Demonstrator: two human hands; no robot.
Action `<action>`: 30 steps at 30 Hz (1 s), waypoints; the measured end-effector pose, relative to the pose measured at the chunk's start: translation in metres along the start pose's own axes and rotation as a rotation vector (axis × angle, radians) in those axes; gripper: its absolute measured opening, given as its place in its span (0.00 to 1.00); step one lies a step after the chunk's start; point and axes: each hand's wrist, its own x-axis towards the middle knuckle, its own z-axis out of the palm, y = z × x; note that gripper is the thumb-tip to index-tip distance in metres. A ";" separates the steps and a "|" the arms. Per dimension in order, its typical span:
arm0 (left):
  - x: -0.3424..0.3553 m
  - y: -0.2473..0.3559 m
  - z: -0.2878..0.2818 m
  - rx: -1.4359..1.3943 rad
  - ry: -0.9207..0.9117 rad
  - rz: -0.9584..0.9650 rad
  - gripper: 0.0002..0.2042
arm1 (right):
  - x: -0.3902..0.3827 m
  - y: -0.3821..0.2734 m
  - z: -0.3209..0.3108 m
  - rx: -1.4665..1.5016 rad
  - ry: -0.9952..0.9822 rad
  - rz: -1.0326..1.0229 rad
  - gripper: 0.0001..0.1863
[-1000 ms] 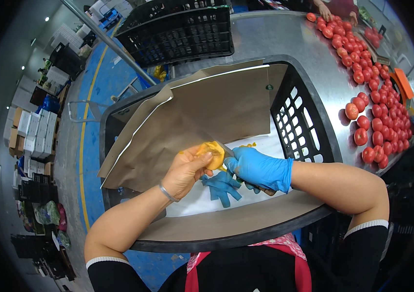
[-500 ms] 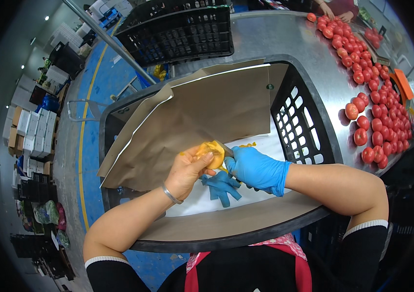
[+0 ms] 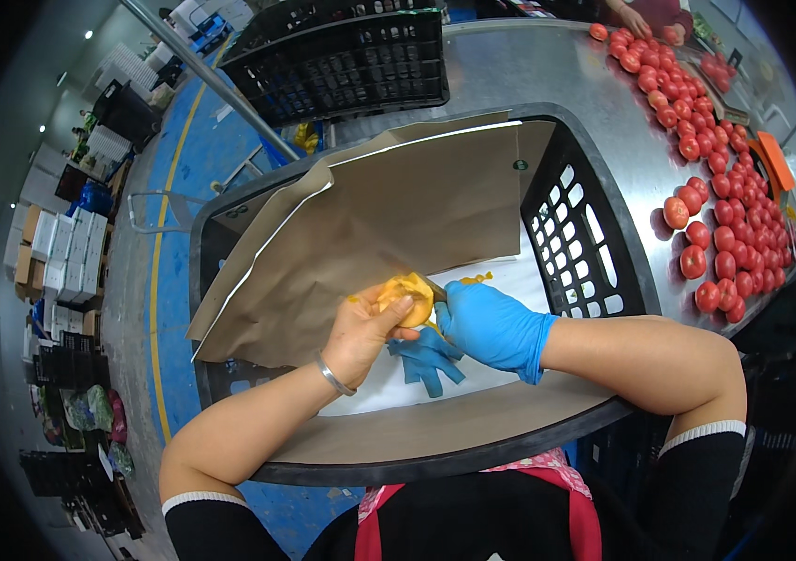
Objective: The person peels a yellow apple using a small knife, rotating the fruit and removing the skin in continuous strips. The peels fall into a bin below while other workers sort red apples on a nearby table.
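Mostly hidden by the blue-gloved right grip (image 3: 493, 325), a slim tool (image 3: 436, 291) is clasped; beside its exposed end, a yellow fruit (image 3: 411, 295) is pinched in the bare left grip (image 3: 362, 325), above a paper-lined crate (image 3: 636, 252).

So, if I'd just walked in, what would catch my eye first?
Probably the many red tomatoes on the steel table, over on the right. Next, the blue-gloved right hand near the middle, with a tool against the yellow piece in the bare left hand, both above the black crate.
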 end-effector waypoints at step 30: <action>0.002 0.003 -0.001 -0.134 -0.089 -0.040 0.14 | 0.002 0.011 0.006 -0.168 0.122 -0.049 0.14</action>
